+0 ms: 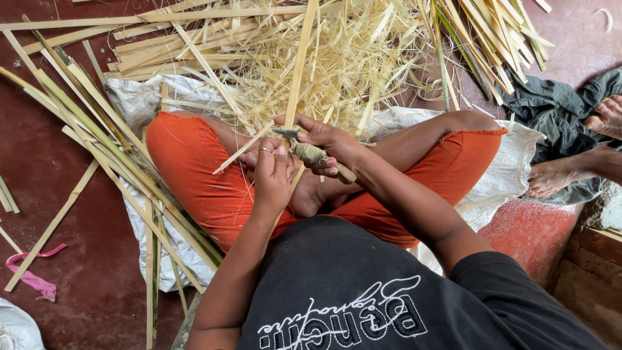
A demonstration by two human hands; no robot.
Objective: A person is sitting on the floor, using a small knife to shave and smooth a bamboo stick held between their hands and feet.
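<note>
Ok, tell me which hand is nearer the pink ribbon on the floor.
Left. The left hand grips the bamboo strip on the side toward the pink ribbon; the right hand, holding the knife, lies farther away.

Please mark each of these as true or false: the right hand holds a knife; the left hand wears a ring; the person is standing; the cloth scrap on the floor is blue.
1. The right hand holds a knife. True.
2. The left hand wears a ring. True.
3. The person is standing. False: the person sits cross-legged on a white sack.
4. The cloth scrap on the floor is blue. False: it is pink.
5. The knife touches a bamboo strip. True.
</note>
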